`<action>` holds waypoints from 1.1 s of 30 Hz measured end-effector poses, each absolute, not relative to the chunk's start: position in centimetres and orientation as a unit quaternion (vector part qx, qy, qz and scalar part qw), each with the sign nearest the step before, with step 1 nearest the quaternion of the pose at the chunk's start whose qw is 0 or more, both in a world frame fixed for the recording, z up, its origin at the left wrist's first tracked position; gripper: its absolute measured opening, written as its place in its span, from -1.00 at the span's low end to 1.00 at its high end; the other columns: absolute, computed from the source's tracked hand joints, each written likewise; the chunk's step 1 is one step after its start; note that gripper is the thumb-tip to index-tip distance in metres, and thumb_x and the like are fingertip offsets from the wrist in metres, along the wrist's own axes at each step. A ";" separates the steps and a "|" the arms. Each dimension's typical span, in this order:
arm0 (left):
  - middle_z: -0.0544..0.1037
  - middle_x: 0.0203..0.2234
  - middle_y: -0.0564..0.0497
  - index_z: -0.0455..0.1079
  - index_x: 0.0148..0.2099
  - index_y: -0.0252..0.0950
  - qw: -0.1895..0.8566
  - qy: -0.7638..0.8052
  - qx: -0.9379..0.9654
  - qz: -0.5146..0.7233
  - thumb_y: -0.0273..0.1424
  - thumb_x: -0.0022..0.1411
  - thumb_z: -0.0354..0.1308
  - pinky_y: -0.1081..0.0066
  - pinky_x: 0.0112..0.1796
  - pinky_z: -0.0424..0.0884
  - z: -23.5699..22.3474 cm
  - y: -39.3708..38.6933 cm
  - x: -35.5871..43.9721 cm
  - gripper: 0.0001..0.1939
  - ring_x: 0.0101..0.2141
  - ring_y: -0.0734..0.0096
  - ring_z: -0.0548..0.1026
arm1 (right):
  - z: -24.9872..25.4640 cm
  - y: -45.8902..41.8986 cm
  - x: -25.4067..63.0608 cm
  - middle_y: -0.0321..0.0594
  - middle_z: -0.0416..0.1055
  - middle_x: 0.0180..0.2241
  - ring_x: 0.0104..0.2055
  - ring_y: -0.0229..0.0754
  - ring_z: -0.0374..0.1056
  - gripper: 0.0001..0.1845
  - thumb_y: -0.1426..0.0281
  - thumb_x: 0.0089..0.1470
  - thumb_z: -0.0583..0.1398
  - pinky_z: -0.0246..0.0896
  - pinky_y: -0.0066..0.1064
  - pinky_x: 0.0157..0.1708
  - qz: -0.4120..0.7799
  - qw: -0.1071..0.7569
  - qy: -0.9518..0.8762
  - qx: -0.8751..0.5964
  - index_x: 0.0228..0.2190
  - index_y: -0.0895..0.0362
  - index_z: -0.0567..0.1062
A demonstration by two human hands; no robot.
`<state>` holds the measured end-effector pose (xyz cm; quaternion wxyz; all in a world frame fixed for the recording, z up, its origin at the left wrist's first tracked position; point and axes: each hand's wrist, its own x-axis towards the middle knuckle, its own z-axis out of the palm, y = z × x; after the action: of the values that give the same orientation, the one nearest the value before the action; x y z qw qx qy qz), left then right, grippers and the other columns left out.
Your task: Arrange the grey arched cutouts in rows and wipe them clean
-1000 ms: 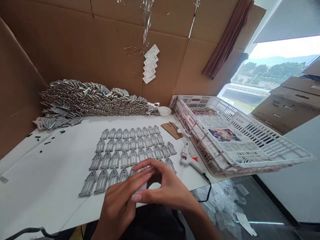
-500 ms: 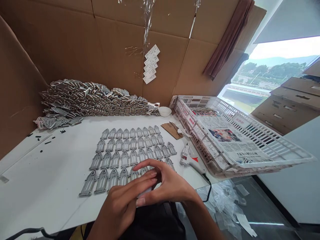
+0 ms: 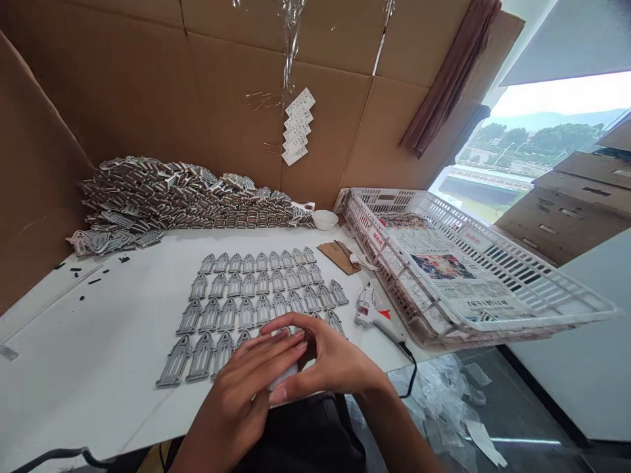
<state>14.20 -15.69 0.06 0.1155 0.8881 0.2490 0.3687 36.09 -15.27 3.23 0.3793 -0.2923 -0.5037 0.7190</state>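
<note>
My left hand (image 3: pixel 241 381) and my right hand (image 3: pixel 330 361) meet over the front edge of the arrangement, cupped around a small white object (image 3: pixel 284 378). Most of that object is hidden by my fingers. Rows of grey arched, church-window-shaped pieces (image 3: pixel 246 314) lie flat on the white table (image 3: pixel 89 355), just beyond my hands. My fingertips cover a few pieces in the front rows. A hot glue gun (image 3: pixel 372 314) lies to the right of my right hand, its black cord trailing off the table edge.
A large heap of metal pieces (image 3: pixel 187 203) lies against the cardboard wall (image 3: pixel 123 85). A white plastic crate (image 3: pixel 473 263) lined with newspaper tilts at the right. Nearby are a small white bowl (image 3: pixel 325 220) and a cardboard scrap (image 3: pixel 339 256). Small black bits (image 3: pixel 83 282) lie at the left.
My hands have closed in a little around the white object, and my left fingers now reach further right over it. The grey pieces, glue gun and crate have not moved.
</note>
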 end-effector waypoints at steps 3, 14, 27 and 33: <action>0.45 0.32 0.04 0.27 0.46 -0.06 0.124 0.266 0.885 0.361 -0.36 0.54 0.09 0.30 0.40 0.28 -0.8 -15.5 14.1 -0.49 0.38 0.28 0.33 | 3.2 -15.3 36.2 -0.22 0.64 -0.01 -0.03 -0.09 0.61 -0.13 0.45 -0.31 0.64 0.50 -0.36 -0.02 0.715 0.388 -0.508 -0.284 0.09 0.01 0.59; 0.49 0.29 0.09 0.35 0.40 -0.05 0.219 0.246 0.858 0.394 -0.32 0.58 -0.03 0.40 0.38 0.25 0.6 -16.2 16.0 -0.57 0.38 0.37 0.31 | 3.6 -15.5 36.6 -0.22 0.65 -0.04 0.05 0.04 0.60 -0.05 0.35 -0.23 0.64 0.50 -0.21 0.04 0.723 0.348 -0.513 -0.305 0.21 -0.06 0.49; 0.71 -0.14 0.16 0.64 0.03 -0.01 0.253 0.456 0.649 0.554 -0.35 0.48 0.22 0.56 0.04 0.53 2.1 -17.2 15.8 -0.80 -0.07 0.45 0.67 | 5.0 -16.5 36.3 -0.23 0.68 -0.05 0.01 -0.06 0.58 -0.33 0.16 0.11 0.50 0.39 -0.30 -0.10 0.638 0.372 -0.543 -0.400 0.18 -0.09 0.46; 0.72 -0.23 0.14 0.68 -0.07 -0.04 0.272 0.460 0.623 0.572 -0.30 0.42 0.30 0.55 -0.08 0.58 2.4 -17.4 16.4 -0.87 -0.19 0.44 0.69 | 5.5 -16.7 36.3 -0.25 0.68 -0.08 -0.04 -0.10 0.56 -0.39 0.13 0.14 0.48 0.36 -0.31 -0.11 0.631 0.373 -0.548 -0.403 0.16 -0.08 0.48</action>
<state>16.43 -17.40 2.35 0.2718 0.6228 0.4596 0.5718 36.27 -16.66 5.46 0.3725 -0.4033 -0.5481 0.6310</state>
